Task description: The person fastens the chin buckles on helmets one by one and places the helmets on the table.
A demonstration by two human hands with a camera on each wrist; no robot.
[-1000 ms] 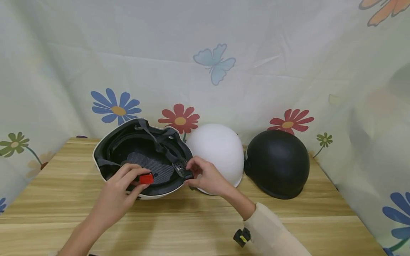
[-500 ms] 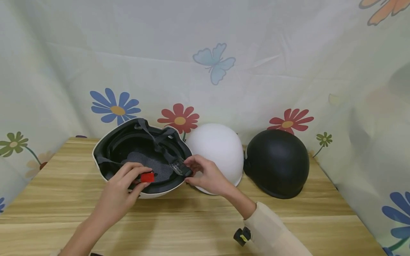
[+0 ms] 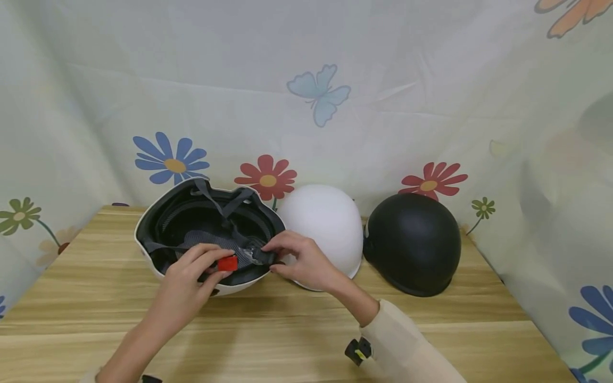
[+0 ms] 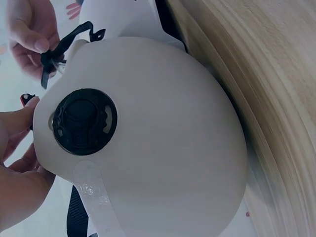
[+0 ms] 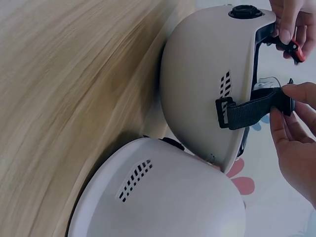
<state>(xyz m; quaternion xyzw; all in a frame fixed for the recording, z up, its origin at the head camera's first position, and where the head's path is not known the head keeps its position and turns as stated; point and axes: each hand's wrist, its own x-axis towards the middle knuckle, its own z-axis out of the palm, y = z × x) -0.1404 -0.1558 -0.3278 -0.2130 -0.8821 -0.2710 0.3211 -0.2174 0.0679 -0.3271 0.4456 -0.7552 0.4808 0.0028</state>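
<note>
An off-white helmet [image 5: 202,74] lies upside down on the wooden table, its black padded inside facing up. Over its near rim, my left hand [image 3: 184,284] pinches a red and black buckle [image 3: 227,263] between thumb and fingers. At the right rim, my right hand [image 3: 306,261] grips the end of a dark chin strap [image 5: 247,112], where a black buckle piece [image 3: 261,255] with something clear beside it shows. A small gap separates the two buckle pieces. The left wrist view shows a round black dial [image 4: 81,121] on the shell.
A white helmet [image 3: 325,223] stands dome up just right of the upturned one. Beside it is a matte black helmet [image 3: 414,244], also dome up. The wooden table [image 3: 268,340] meets a flower-printed cloth [image 3: 412,69] at the back.
My right hand has drawn the strap end left over the helmet's inside. My left hand has shifted slightly right with the red buckle, narrowing the gap. The helmet has shifted slightly left.
</note>
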